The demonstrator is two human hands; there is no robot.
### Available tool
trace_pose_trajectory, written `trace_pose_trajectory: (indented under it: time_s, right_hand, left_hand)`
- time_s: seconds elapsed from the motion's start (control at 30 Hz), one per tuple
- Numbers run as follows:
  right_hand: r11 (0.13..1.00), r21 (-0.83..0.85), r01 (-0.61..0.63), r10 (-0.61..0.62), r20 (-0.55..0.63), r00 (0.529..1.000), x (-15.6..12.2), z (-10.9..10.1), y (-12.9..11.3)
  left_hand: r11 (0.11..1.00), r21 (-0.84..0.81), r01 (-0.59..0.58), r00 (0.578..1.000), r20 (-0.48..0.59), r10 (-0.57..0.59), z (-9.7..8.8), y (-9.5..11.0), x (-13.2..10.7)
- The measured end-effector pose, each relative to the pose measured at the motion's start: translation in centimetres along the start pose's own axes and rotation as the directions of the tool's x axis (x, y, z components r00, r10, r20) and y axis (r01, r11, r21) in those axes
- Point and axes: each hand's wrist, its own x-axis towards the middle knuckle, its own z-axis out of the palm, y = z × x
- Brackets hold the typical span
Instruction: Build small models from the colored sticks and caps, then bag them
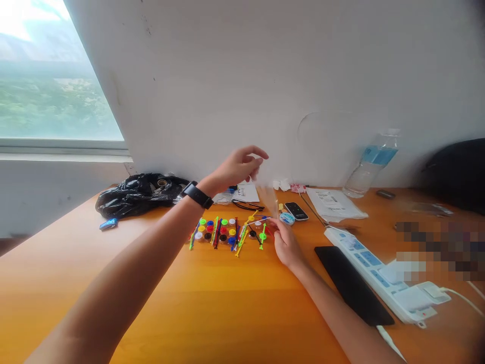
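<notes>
My left hand, wearing a black watch, is raised with its fingers curled and pinched at the top of a clear plastic bag. Lower down, the fingers of my right hand are closed at the bag's bottom end. A thin white stick runs leftward from those fingertips; whether they grip it I cannot tell. Just left of my right hand lie rows of small clear jars with coloured lids. Coloured plastic arrows, such as a yellow arrow and a green arrow, lie among them.
A black plastic bag and a blue packet lie at left. Behind the jars are glasses. To the right are a black-and-white device, white mailer, tilted water bottle, power strip and black phone.
</notes>
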Motion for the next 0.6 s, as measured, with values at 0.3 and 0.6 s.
trace_pose_trajectory:
  time_s: [0.3, 0.6]
  right_hand:
    - [0.98, -0.129, 0.154, -0.159, -0.031, 0.987, -0.9, -1.1, -3.5]
    - [0.914, -0.236, 0.33, -0.309, 0.122, 0.943, -0.3, -1.7, -5.4]
  left_hand:
    - [0.92, 0.279, 0.275, 0.826, -0.559, -0.078, -8.0, -8.3, 0.1]
    - [0.58, 0.571, 0.581, 0.785, -0.582, -0.214, -10.5, -14.8, -6.1]
